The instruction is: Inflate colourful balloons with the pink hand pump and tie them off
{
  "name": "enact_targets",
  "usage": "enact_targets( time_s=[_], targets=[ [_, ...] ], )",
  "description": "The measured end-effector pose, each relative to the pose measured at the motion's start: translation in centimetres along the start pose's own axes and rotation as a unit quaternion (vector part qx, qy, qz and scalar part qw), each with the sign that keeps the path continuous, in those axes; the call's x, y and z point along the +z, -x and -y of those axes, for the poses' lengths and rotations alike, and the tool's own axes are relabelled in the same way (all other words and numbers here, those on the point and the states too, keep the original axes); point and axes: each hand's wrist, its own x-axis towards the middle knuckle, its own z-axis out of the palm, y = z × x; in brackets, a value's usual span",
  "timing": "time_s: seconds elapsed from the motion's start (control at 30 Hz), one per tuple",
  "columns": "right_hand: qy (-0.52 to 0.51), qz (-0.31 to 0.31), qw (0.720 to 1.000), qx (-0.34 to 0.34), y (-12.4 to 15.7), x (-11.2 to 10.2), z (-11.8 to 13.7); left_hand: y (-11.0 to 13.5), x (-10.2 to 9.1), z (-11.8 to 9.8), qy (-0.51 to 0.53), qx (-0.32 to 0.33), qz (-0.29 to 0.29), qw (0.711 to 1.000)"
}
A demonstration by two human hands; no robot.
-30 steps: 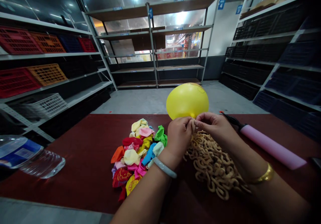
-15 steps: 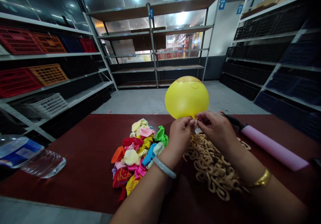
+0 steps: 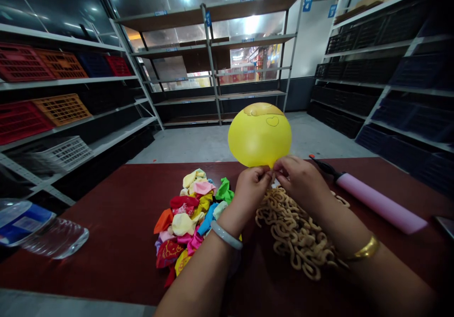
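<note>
A blown-up yellow balloon (image 3: pixel 259 137) with a thin heart outline stands over my hands, its neck pointing down between them. My left hand (image 3: pixel 251 184) pinches the neck from the left, its fingers closed. From the right, my right hand (image 3: pixel 300 180) also pinches at the neck with thumb and fingertips. The neck itself is mostly hidden by my fingers. Below my right hand lies a heap of tan, curled rubber-like loops (image 3: pixel 294 232). Left of my left forearm is a pile of limp balloons (image 3: pixel 184 224) in many colours.
A pink hand pump (image 3: pixel 381 203) with a black end lies on the dark red table (image 3: pixel 117 222) at right. A clear water bottle (image 3: pixel 60 236) lies on its side at left. Metal shelves (image 3: pixel 213 52) stand behind, with crates (image 3: pixel 64 109) on the left racks.
The view has shifted slightly. The balloon has tilted a little, so more of its printed heart shows. Both hands stay at the neck, my right fingers slightly closer in.
</note>
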Motion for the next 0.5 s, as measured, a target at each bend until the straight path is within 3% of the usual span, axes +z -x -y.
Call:
enact_targets(
  time_s=[0.3,0.5],
  targets=[
    [-0.087,0.03,0.995,0.049,-0.42,-0.81,-0.44,0.06,0.15,-0.02,-0.011,-0.009,-0.003,1.0],
    [-0.092,0.027,0.992,0.08,-0.55,-0.4,-0.95,0.23,0.41,0.3,-0.03,0.015,0.002,0.999]
  ],
)
